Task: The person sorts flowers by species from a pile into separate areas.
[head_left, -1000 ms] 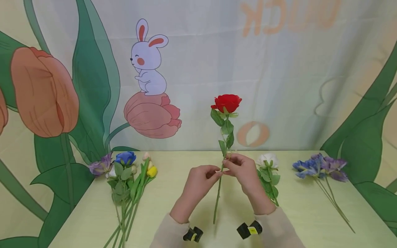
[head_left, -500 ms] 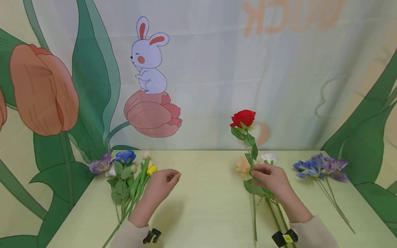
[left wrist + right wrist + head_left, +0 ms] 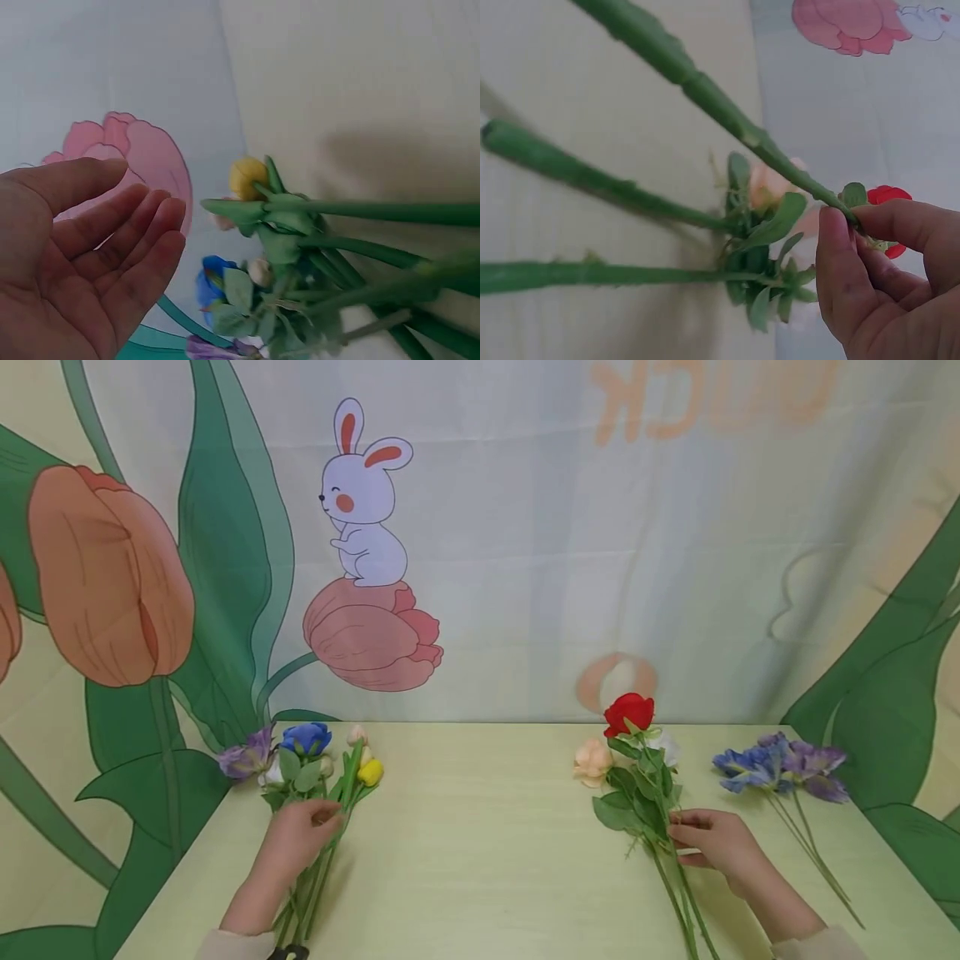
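My right hand (image 3: 716, 846) pinches the green stem of a red rose (image 3: 628, 714) between thumb and fingers, plain in the right wrist view. The rose lies low over a peach rose (image 3: 593, 762) and a white rose (image 3: 663, 747), whose stems (image 3: 615, 274) run beside it. My left hand (image 3: 298, 833) is over the left bunch with its fingers loosely bent. In the left wrist view that hand holds nothing, and yellow tulip (image 3: 248, 178), blue rose (image 3: 215, 279) and stems show beside it.
Purple flowers (image 3: 246, 755) and pale tulip buds (image 3: 357, 735) lie in the left bunch. Blue and purple irises (image 3: 780, 763) lie at the table's (image 3: 480, 860) right side. A printed curtain (image 3: 510, 527) hangs behind the back edge.
The left hand has let go of the rose stem and moved left over the left bunch. The right hand has carried the red rose right and down onto the peach and white roses.
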The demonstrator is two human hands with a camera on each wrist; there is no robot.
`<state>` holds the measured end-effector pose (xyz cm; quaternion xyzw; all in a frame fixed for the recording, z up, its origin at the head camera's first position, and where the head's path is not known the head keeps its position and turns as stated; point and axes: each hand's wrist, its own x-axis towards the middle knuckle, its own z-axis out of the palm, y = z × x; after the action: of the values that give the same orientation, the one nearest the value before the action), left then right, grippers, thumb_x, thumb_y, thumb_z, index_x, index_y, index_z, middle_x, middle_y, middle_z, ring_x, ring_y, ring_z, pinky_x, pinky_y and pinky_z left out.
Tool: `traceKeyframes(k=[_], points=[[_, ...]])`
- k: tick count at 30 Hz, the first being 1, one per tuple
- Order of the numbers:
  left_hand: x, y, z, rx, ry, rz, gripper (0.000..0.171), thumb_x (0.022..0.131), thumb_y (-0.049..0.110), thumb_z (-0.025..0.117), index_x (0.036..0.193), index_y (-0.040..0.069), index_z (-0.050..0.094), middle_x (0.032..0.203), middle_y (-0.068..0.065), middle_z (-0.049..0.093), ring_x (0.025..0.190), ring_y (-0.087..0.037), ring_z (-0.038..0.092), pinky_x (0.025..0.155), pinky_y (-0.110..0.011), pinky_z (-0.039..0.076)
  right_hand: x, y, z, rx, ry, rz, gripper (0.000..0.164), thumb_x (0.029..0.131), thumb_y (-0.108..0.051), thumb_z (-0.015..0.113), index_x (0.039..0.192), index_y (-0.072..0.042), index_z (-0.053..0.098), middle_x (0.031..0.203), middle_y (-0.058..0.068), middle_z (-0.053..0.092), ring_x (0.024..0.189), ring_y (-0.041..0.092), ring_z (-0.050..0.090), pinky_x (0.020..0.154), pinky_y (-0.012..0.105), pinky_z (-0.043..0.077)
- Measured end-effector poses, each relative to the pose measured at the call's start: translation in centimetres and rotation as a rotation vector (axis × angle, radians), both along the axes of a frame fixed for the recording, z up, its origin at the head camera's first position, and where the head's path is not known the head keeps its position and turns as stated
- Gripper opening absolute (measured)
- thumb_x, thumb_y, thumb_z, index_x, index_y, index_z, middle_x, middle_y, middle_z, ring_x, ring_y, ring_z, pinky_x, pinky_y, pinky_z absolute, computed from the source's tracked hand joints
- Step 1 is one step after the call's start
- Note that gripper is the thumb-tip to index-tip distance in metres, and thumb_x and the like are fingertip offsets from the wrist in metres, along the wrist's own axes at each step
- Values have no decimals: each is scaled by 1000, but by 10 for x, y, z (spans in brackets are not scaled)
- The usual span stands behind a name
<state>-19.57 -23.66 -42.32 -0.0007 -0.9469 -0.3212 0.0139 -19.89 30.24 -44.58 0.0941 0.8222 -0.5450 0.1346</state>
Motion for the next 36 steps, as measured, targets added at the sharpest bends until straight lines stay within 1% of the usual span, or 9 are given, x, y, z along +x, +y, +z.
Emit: traceKeyframes(k=[7, 12, 15, 17, 20, 22, 30, 33, 36], points=[[-9, -13, -17, -79, -78, -7, 30, 96, 12, 67, 117, -10, 71, 112, -28, 73, 105, -44, 69, 86, -51, 59, 2, 8, -15, 23, -37, 2, 51, 101, -11, 61, 141, 18, 48, 128, 30, 66, 92, 13, 72, 79, 34, 64], [-14, -20, -29, -113, -101, -22, 29, 93, 10, 68, 112, -12, 71, 110, -29, 73, 102, -46, 69, 85, -53, 59, 4, 10, -23, 48, -47, 8, 48, 100, -11, 63, 137, 18, 52, 118, 27, 71, 88, 14, 73, 78, 35, 64], [-16, -22, -34, -111, -101, -26, 26, 91, 8, 70, 106, -12, 73, 103, -27, 74, 92, -39, 71, 77, -48, 60, 5, 12, -27, 62, -42, 10, 47, 99, -11, 64, 135, 18, 53, 112, 23, 73, 86, 15, 73, 76, 34, 64], [-18, -22, -38, -102, -113, -16, 22, 90, 8, 70, 102, -10, 75, 92, -22, 75, 81, -31, 71, 70, -43, 59, 5, 12, -30, 64, -37, -7, 46, 98, -10, 64, 134, 18, 54, 108, 19, 75, 84, 13, 72, 75, 33, 64], [-20, -20, -39, -78, -148, 9, 19, 89, 8, 72, 97, -9, 76, 74, -13, 73, 67, -20, 65, 61, -34, 54, 5, 12, -33, 60, -25, -12, 44, 97, -9, 65, 132, 18, 56, 102, 12, 76, 82, 12, 70, 73, 32, 64], [-21, -19, -40, -76, -168, 17, 17, 89, 8, 74, 94, -8, 76, 65, -9, 69, 61, -17, 61, 57, -30, 50, 5, 11, -35, 59, -17, -22, 43, 96, -7, 65, 130, 18, 57, 99, 9, 76, 80, 12, 70, 71, 31, 64], [-25, -13, -42, -137, -190, 42, 10, 86, 5, 75, 82, -4, 74, 66, -7, 69, 58, -16, 61, 56, -31, 49, 7, 5, -35, 79, -16, -14, 39, 95, -5, 65, 126, 18, 59, 100, 13, 75, 75, 12, 69, 68, 30, 63], [-24, -12, -44, -142, -182, 60, 18, 84, 3, 73, 67, 1, 69, 58, -6, 65, 55, -16, 59, 54, -29, 45, 7, 5, -35, 93, -25, -17, 38, 95, -6, 66, 125, 17, 61, 98, 11, 75, 74, 12, 68, 67, 31, 63], [-24, -12, -45, -126, -168, 77, 32, 82, 3, 69, 53, 9, 55, 50, -1, 56, 51, -14, 52, 50, -27, 40, 6, 6, -36, 104, -34, -16, 38, 95, -7, 67, 125, 16, 62, 97, 9, 76, 74, 12, 69, 67, 31, 63]])
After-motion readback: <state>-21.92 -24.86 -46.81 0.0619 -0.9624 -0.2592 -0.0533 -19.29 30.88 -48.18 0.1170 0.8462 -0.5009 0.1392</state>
